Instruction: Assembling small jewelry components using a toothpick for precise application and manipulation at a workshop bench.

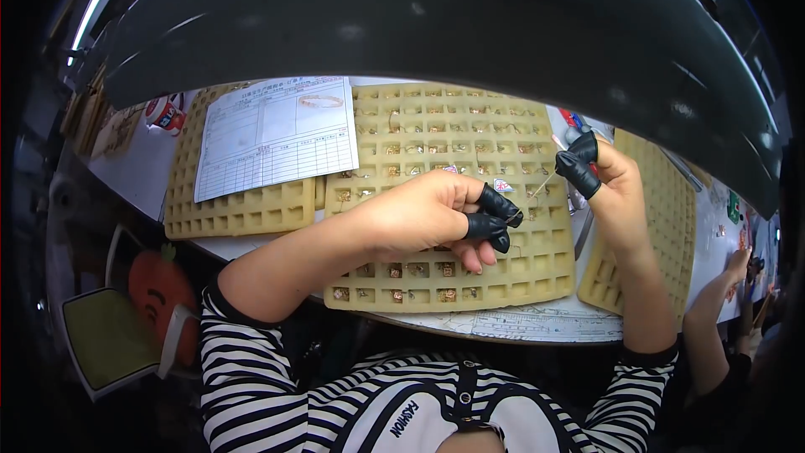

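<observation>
Black finger cots cover the thumb and forefinger of both my hands. My left hand (449, 211) pinches one end of a thin gold-coloured strand (543, 185) above the middle compartment tray (541, 281). Farther right and a little higher, my right hand (616, 193) pinches the strand's other end. The strand slants between the two pinches; whether it is chain or wire I cannot tell. Beneath the hands, many of the cream tray's square compartments hold small gold-coloured jewellery pieces (447, 294). My left hand and forearm hide part of the tray.
A printed sheet (277, 151) lies over another compartment tray (239, 222) on the left. A third tray (608, 281) stands at right. A dark curved lamp hood (419, 25) spans overhead. A red-and-white container (165, 114) sits far left. Another person's arm (708, 323) is at far right.
</observation>
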Demonstrator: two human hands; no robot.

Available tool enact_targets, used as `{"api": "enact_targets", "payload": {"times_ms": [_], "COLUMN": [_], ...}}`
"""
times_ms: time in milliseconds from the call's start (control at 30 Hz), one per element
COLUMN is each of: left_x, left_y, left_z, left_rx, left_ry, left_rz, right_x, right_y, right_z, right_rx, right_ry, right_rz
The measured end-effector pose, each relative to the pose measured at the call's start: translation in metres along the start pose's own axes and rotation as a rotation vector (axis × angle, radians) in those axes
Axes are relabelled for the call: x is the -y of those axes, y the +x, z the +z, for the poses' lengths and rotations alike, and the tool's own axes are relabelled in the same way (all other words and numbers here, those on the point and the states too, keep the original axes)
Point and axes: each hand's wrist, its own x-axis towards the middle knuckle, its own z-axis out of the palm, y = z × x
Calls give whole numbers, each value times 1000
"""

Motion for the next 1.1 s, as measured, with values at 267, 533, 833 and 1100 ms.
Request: {"api": "enact_targets", "payload": {"times_ms": [267,533,833,1100], "left_x": [-2,1,7,2], "left_y": [-1,1,4,3], "left_z": [0,-3,-3,3], "left_rx": [11,18,12,-26], "left_ry": [-72,-141,-119,-34], "left_rz": [-42,-63,-49,-77], "right_x": [-3,14,25,5], "right_y": [1,-3,-33,-41], "right_z": [2,2,6,12], "right_rx": [-66,-101,30,14], "right_ry": [-16,-432,-221,-284], "right_rz": [-38,-147,-87,-137]}}
